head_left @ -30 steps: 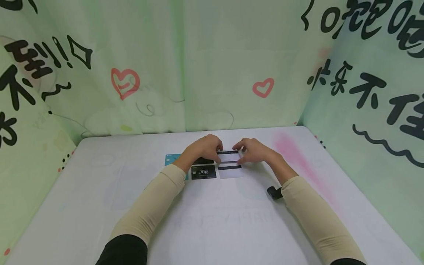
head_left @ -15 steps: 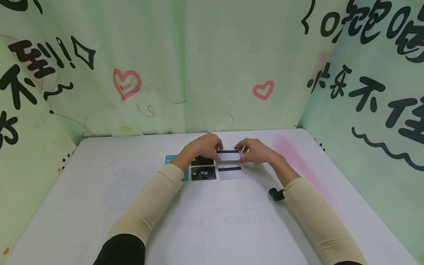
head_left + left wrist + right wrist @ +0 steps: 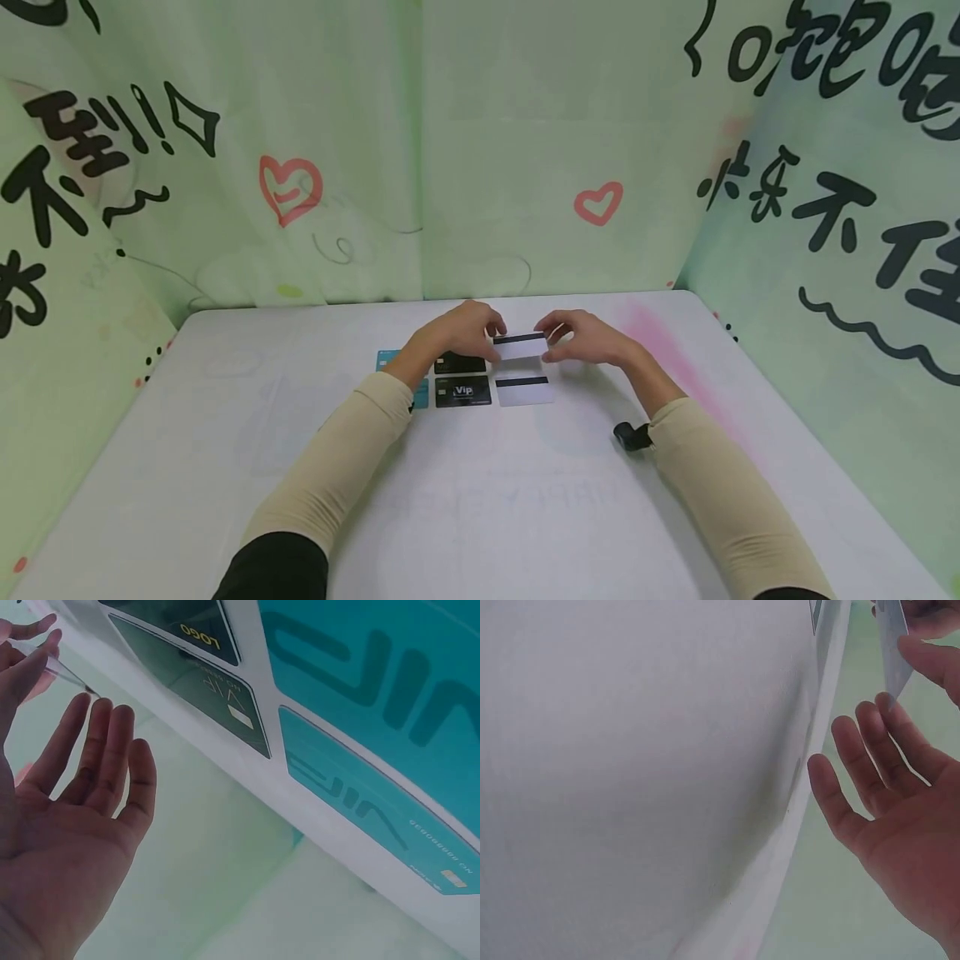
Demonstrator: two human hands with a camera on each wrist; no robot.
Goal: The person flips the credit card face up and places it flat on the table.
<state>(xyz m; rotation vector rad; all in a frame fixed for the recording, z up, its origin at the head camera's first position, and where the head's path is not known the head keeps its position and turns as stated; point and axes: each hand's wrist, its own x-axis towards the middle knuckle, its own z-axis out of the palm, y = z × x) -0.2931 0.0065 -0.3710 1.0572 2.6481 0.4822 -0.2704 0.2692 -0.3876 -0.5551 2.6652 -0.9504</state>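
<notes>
A white card with a black stripe [image 3: 521, 347] is held up off the table between both hands. My left hand [image 3: 463, 330] pinches its left end, and my right hand [image 3: 588, 337] pinches its right end between thumb and fingers. In the right wrist view the raised card [image 3: 893, 652] is seen nearly edge-on. Below it lies a second white striped card [image 3: 524, 395]. To the left are a black Vip card [image 3: 462, 392] and another black card [image 3: 461, 364], partly behind the left hand. Two blue cards [image 3: 375, 799] lie farther left, partly covered by the left forearm in the head view.
A small black object [image 3: 632, 437] sits by the right sleeve cuff. The white table [image 3: 480, 517] has a pink smear on its right side. Green printed curtains [image 3: 360, 167] stand along its back and sides.
The striped card has risen off the table, its right end slightly higher, and its gap to the lower card has widened. The right hand has moved slightly up and right.
</notes>
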